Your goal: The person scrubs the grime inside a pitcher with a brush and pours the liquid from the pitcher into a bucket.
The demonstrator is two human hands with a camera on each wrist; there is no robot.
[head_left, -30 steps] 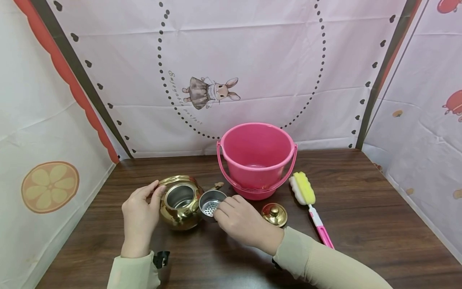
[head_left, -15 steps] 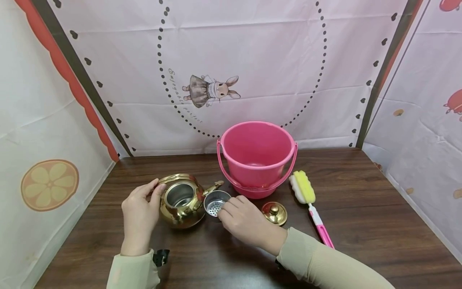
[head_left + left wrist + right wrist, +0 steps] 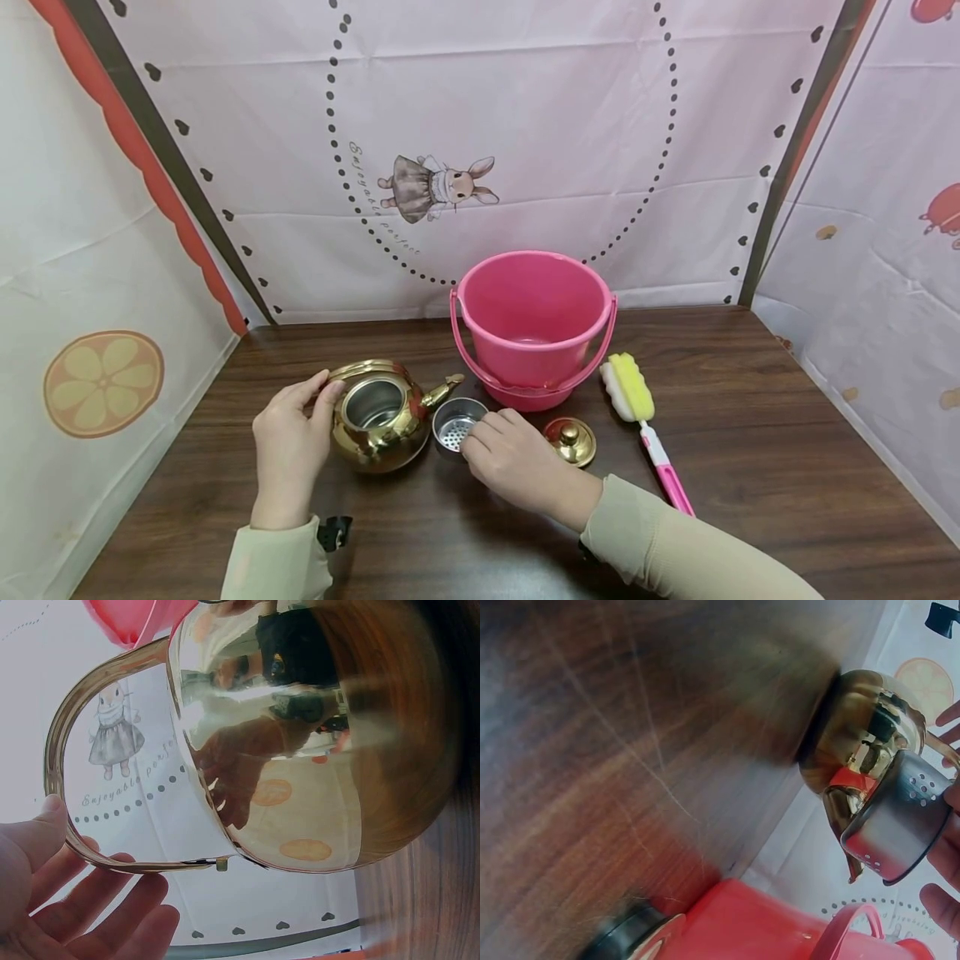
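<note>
My left hand (image 3: pixel 288 446) pinches the handle (image 3: pixel 56 754) of a gold teapot (image 3: pixel 381 454) between thumb and fingers. The pot stands lidless on the table, its steel inside showing and its spout (image 3: pixel 442 390) pointing right. In my right hand (image 3: pixel 521 462) is a small steel tea strainer (image 3: pixel 455 432), gripped by its near right rim. Holes dot its bottom and lower wall, as the right wrist view of the strainer (image 3: pixel 896 817) shows. It hangs just right of the pot, below the spout. Past my right hand lies the gold teapot lid (image 3: pixel 572 442), knob up.
A pink bucket (image 3: pixel 536 367) with its handle lowered in front stands behind the strainer. To the right lies a sponge brush (image 3: pixel 633 392) with a pink and white handle. Printed cloth (image 3: pixel 562 125) walls the dark wooden table (image 3: pixel 787 467) at the back and sides.
My right hand has drawn the strainer a little to the right, away from the teapot's opening, so the spout shows more fully. The left hand keeps its hold on the handle.
</note>
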